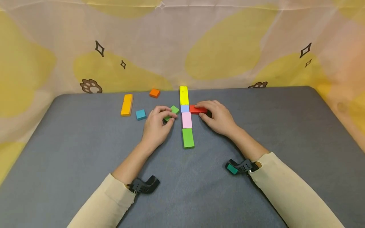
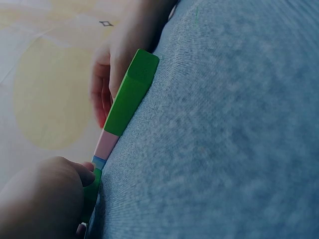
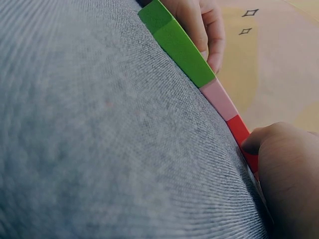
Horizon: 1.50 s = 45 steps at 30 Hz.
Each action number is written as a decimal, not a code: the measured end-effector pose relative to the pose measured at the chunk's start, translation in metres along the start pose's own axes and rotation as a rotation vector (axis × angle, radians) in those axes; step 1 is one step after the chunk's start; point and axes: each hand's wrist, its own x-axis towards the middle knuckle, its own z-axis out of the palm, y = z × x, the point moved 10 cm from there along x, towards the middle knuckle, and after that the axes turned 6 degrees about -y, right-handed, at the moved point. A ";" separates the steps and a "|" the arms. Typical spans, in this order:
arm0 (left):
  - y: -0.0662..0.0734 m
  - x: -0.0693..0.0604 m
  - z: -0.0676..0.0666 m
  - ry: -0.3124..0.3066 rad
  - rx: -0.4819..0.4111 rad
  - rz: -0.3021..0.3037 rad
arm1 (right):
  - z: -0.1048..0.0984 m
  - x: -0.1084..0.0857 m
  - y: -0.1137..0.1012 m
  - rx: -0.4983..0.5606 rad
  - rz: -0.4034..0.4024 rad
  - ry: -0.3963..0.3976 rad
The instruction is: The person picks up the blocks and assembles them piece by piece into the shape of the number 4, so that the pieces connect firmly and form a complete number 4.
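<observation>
A line of blocks runs away from me in the head view: a green block (image 1: 188, 138) nearest, then a pink block (image 1: 187, 120), a light blue block (image 1: 185, 108) and a yellow block (image 1: 184, 95) farthest. My left hand (image 1: 156, 126) pinches another green block (image 1: 175, 110) just left of this line; the fingers hide part of it. On the other side my right hand (image 1: 219, 118) holds a red block (image 1: 196, 110) between thumb and fingers, its end against the light blue block. In the right wrist view the thumb lies on the red block (image 3: 239, 130).
Left of my left hand lie a blue block (image 1: 141, 114), an orange-yellow long block (image 1: 126, 105) and a small orange block (image 1: 155, 93). The grey table (image 1: 85, 152) ends at a patterned curtain (image 1: 159, 47) behind.
</observation>
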 end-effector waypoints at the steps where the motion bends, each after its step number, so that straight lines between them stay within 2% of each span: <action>1: 0.000 0.000 0.000 0.000 -0.001 0.003 | 0.000 0.000 0.000 0.003 0.000 -0.001; 45: 0.001 0.000 0.000 -0.010 -0.004 0.005 | 0.001 0.001 0.001 0.000 0.003 -0.006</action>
